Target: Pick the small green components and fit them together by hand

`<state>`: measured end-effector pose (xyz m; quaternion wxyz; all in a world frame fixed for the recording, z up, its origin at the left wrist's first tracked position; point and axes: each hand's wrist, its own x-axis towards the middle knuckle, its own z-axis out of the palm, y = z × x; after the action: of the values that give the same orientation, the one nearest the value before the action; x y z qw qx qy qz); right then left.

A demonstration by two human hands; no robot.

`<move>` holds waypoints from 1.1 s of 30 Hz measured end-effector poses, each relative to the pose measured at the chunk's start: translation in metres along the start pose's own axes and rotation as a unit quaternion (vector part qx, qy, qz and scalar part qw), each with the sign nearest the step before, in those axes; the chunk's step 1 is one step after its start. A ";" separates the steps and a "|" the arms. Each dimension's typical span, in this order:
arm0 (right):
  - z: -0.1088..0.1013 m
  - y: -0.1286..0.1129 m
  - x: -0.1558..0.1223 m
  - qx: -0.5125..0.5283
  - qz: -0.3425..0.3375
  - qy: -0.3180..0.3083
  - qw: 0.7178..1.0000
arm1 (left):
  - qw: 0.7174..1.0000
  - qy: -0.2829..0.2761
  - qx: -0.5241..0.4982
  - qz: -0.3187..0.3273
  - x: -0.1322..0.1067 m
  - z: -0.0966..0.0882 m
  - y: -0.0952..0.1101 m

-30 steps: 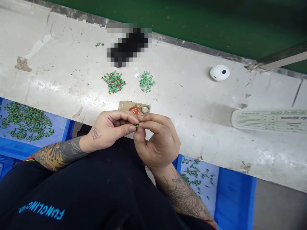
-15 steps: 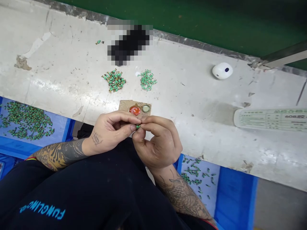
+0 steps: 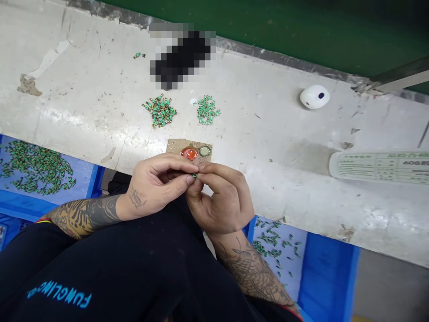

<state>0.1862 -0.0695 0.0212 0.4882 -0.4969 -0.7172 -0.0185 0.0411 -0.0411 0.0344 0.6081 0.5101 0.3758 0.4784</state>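
Observation:
Fingertips of my left hand (image 3: 161, 183) and my right hand (image 3: 224, 194) meet over the table's front edge. Pinched between them is a small green piece (image 3: 195, 175), mostly covered by the fingers. Just beyond lies a brown card (image 3: 174, 145) bearing a glossy orange-red blob (image 3: 189, 154) and a small round cap-like dish (image 3: 204, 151). Farther back sit two piles of tiny parts: a green-and-brown pile (image 3: 160, 111) on the left and a lighter green pile (image 3: 208, 110) on the right.
A blue tray (image 3: 95, 181) of many small green parts stands at lower left, another blue tray (image 3: 330, 268) at lower right. On the white table (image 3: 268, 134) are a white rounded object (image 3: 315, 97), a printed translucent box (image 3: 378, 167) and a blurred-out black object (image 3: 182, 60).
Both hands keep the same pinch, with only slight finger movement around the green piece. The view has shifted a little.

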 end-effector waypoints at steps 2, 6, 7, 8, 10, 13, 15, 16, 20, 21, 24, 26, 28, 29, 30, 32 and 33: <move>0.001 0.001 -0.002 -0.009 -0.001 0.000 1.000 | 1.000 0.000 0.004 -0.003 0.000 0.000 0.001; 0.002 0.002 -0.004 -0.023 -0.011 0.000 1.000 | 1.000 0.015 0.010 -0.006 0.000 0.002 0.001; 0.002 0.002 -0.004 -0.024 -0.012 0.002 1.000 | 1.000 0.019 0.008 -0.008 0.000 0.002 0.000; 0.002 0.001 -0.003 -0.023 -0.011 0.003 1.000 | 1.000 0.023 0.006 -0.010 0.000 0.003 0.000; 0.002 0.000 -0.003 -0.018 -0.003 0.006 1.000 | 1.000 0.026 0.001 -0.014 0.000 0.003 -0.001; 0.001 -0.001 -0.001 -0.012 0.008 0.000 1.000 | 1.000 0.024 -0.002 -0.012 0.001 0.003 -0.003; 0.001 -0.001 0.000 -0.010 0.007 -0.002 1.000 | 1.000 0.021 -0.004 -0.005 0.001 0.003 -0.003; 0.000 -0.002 0.000 -0.008 0.006 -0.003 1.000 | 1.000 0.019 -0.006 -0.001 0.001 0.003 -0.004; 0.000 -0.002 0.002 -0.004 0.026 -0.005 1.000 | 1.000 0.011 -0.005 0.011 0.001 0.002 -0.006; 0.000 -0.003 0.003 -0.004 0.032 -0.007 0.999 | 1.000 0.011 -0.002 0.014 0.001 0.001 -0.006; 0.000 -0.004 0.003 -0.002 0.035 -0.007 0.999 | 1.000 0.011 0.009 0.023 0.001 0.001 -0.007; 0.001 -0.005 0.004 -0.001 0.029 -0.004 1.000 | 0.999 0.010 0.013 0.031 0.001 0.000 -0.007; 0.001 -0.005 0.004 -0.005 0.024 -0.002 1.000 | 0.999 0.009 0.013 0.043 0.000 0.000 -0.008; 0.001 -0.006 0.004 -0.006 0.023 -0.001 1.000 | 0.999 0.009 0.012 0.048 0.000 0.000 -0.009; 0.001 -0.006 0.004 -0.006 0.021 -0.001 1.000 | 0.998 0.008 0.010 0.054 0.000 0.000 -0.010; 0.001 -0.006 0.004 -0.006 0.019 0.000 1.000 | 0.998 0.003 0.006 0.065 0.000 -0.001 -0.012; 0.001 -0.006 0.004 -0.005 0.018 0.001 1.000 | 0.997 0.001 0.005 0.071 0.000 -0.001 -0.013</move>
<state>0.1811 -0.0696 0.0264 0.4863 -0.5121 -0.7078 -0.0138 0.0426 -0.0414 0.0214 0.5702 0.5379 0.3414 0.5186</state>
